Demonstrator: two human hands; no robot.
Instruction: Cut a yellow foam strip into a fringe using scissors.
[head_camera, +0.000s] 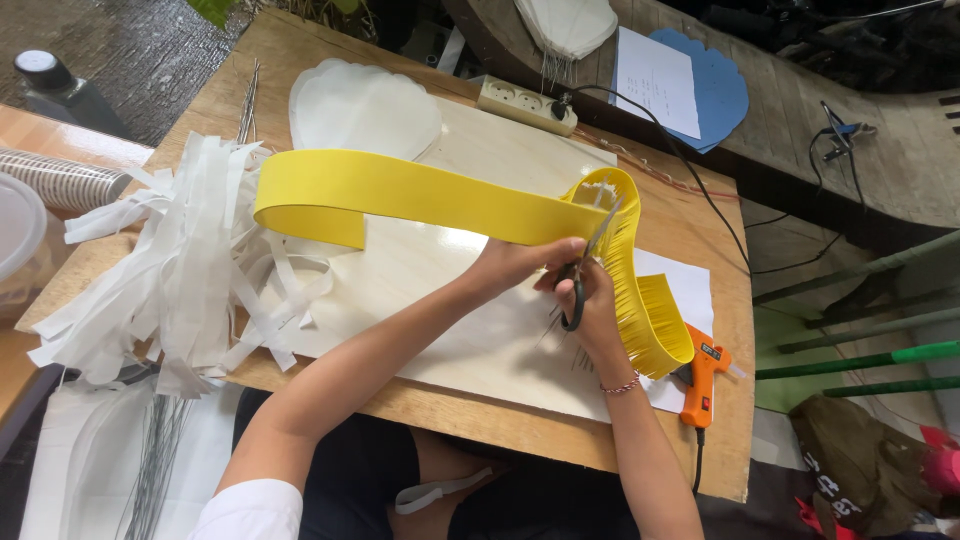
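Yellow foam strip (420, 195) arches above the wooden board (480, 400) in the head view, one plain end curling down at the left, the other end already cut into a fine fringe that hangs past the board's right side. Left hand (515, 265) pinches the strip's lower edge between thumb and fingers, just beside the cutting spot. Right hand (592, 305) is closed through the handles of the scissors (585, 270), whose blades point up into the strip's edge. White paper strips (180, 270) lie heaped on the board's left part, and white petal-shaped sheets (365, 105) lie behind them. An orange glue gun (703, 375) rests on white paper near the fringe, a power strip (527, 105) at the far edge.
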